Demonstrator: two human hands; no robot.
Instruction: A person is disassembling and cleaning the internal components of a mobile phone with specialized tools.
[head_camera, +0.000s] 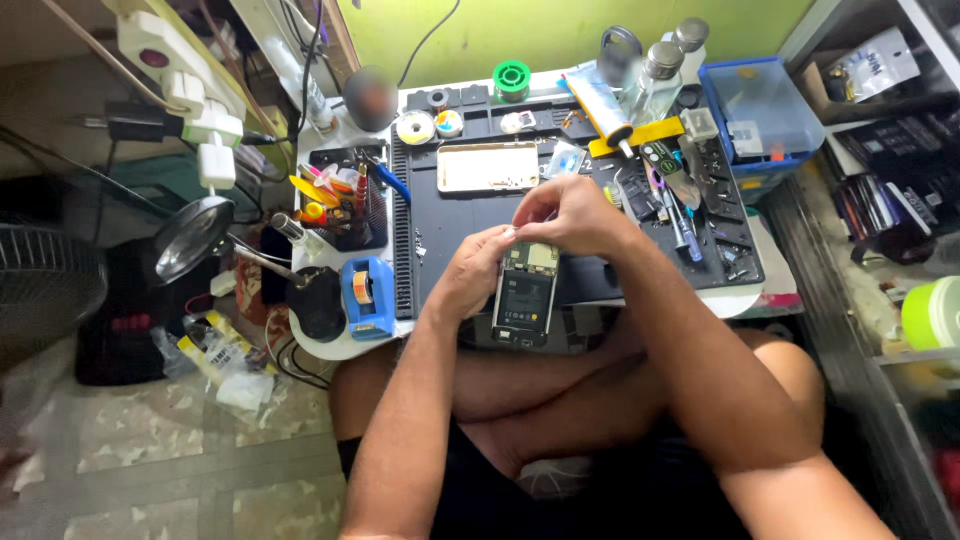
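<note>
An opened smartphone (524, 300) with its back cover off, battery and green circuit board showing, lies at the near edge of the black work mat (450, 230). My left hand (470, 272) grips the phone's left side near its top. My right hand (568, 215) curls over the phone's top end, fingertips pinched on the circuit board area. What the fingertips pinch is hidden. A pale gold phone back cover (487, 166) lies on the mat beyond my hands.
A blue tape dispenser (367, 296) and a tool holder (340, 205) stand left of the mat. Tweezers and tools (675, 205) lie at right, a glue tube (604, 105), bottles (655, 75) and a blue plastic box (760, 110) behind. A magnifier lamp (192, 238) stands at left.
</note>
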